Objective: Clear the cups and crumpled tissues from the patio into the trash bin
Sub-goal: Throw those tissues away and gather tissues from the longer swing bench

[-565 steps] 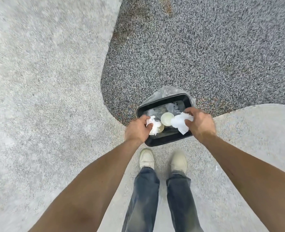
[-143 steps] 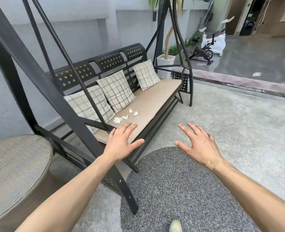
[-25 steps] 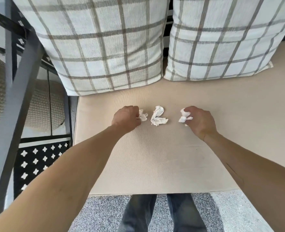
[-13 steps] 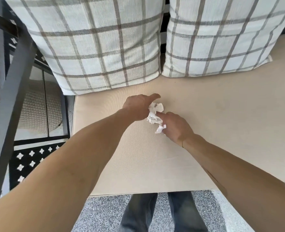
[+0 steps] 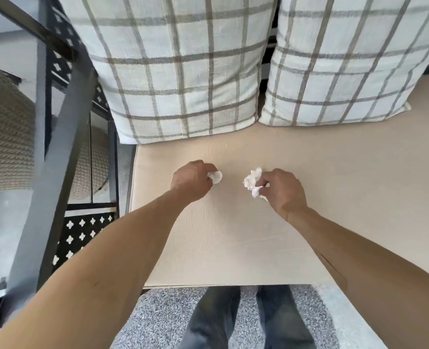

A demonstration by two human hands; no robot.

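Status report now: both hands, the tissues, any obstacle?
Left hand grips one crumpled tissue. Right hand grips a tissue wad. Both over the seat cushion, no loose tissue visible. Nothing in the way.

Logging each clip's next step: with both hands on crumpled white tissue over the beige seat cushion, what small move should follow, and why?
Probably lift both hands clear of the beige seat cushion and turn away towards the bin. The left hand grips a small crumpled white tissue, the right hand grips a larger white tissue wad, and no tissue lies loose on the cushion.
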